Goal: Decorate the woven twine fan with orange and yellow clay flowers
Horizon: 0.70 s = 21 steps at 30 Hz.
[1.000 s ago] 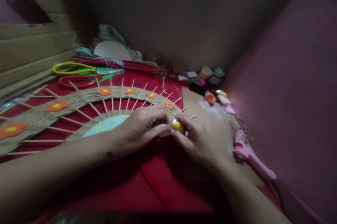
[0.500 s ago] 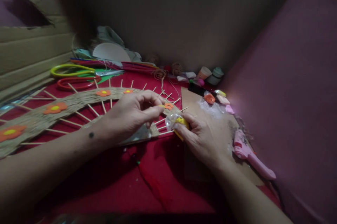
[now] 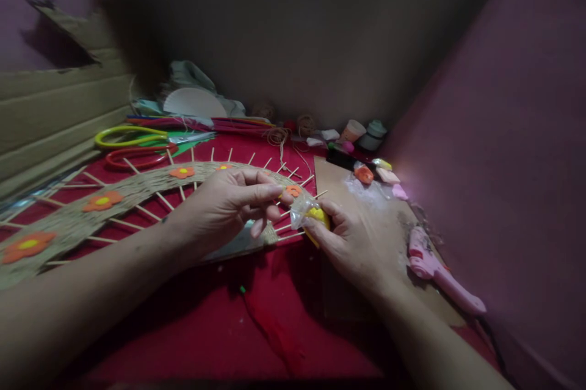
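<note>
My left hand (image 3: 224,201) is closed in a pinch at thumb and forefinger, with a tiny bit of yellow clay (image 3: 281,195) just showing at the fingertips. My right hand (image 3: 354,243) grips a lump of yellow clay (image 3: 319,215) partly wrapped in clear plastic (image 3: 300,209). Under and behind my left hand curves a woven twine band (image 3: 146,184) with thin wooden sticks poking out on both sides. Orange clay flowers with yellow centres, such as one flower (image 3: 103,201), lie along the band. One orange flower (image 3: 293,190) near my fingertips is partly hidden.
Scissors with yellow and red handles (image 3: 132,137) lie at the back left. On the right, a cardboard sheet (image 3: 384,268) carries a pink glue gun (image 3: 439,274) and wrapped orange clay (image 3: 364,174). Twine balls (image 3: 306,124) and a cup (image 3: 353,131) stand behind. Red cloth (image 3: 220,329) covers the table.
The camera view has shifted slightly. My left hand's fingers have drawn closer together over the yellow bit, now mostly covered. The right hand still grips the wrapped clay.
</note>
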Motion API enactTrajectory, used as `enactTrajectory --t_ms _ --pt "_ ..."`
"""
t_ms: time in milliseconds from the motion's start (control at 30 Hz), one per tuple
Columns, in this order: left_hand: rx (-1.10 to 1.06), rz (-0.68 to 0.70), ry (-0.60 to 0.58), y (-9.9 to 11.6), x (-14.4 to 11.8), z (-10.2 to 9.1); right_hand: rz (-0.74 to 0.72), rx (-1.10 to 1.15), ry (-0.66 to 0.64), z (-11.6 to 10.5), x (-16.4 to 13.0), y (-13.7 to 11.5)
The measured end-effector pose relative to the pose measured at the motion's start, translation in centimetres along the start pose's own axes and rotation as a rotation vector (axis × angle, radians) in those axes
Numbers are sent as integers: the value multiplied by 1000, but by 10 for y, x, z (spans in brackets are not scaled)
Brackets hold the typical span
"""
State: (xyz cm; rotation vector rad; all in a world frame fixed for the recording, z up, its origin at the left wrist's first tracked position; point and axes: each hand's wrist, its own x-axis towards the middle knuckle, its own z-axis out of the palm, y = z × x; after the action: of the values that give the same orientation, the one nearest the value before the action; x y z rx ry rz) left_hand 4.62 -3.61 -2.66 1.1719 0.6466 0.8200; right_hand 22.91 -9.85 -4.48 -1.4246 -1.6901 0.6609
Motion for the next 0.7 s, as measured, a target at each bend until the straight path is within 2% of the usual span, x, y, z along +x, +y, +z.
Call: enactTrajectory --t_ms 100,267,400,600,700 --pt "-48 -24 -11 1 0 2 -9 19 -1 1 0 2" --pt "-187 2 69 0 2 3 -22 40 26 1 0 1" --pt "-210 17 26 -2 3 3 -2 57 49 0 0 2" --pt "-130 33 -8 -7 4 0 -39 51 34 -1 0 6" --pt "-33 6 17 -8 4 0 -59 69 19 -1 -1 7"
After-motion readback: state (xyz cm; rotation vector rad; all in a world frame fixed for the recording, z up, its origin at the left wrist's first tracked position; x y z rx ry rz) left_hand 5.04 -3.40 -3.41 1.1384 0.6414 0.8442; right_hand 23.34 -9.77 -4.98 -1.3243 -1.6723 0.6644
